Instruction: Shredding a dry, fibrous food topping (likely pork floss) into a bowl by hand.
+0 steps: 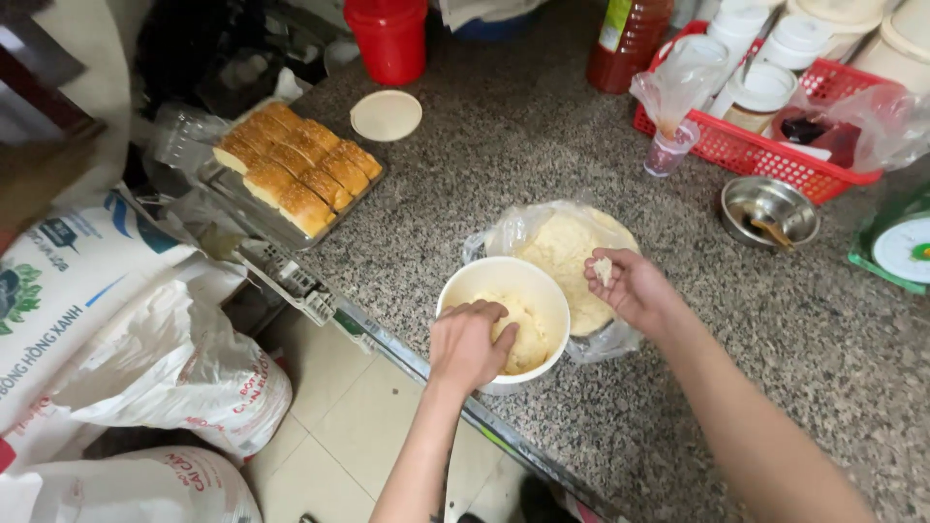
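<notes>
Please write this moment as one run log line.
left hand: in white bowl, on dough | right hand: holds dough piece

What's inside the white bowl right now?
The bowl holds pale crumbly dough, with the left hand reaching into it. That hand hides the dough beneath it and the bowl's bottom.

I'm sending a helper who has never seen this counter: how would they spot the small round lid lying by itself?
Start on the speckled granite counter and find the metal tray of golden-brown bread loaves at its left edge. Just right of that tray, in front of the red plastic bucket, lies the flat cream-coloured round lid. Unlike the white lidded tubs in the red basket, it rests alone, flat on bare stone.
</notes>
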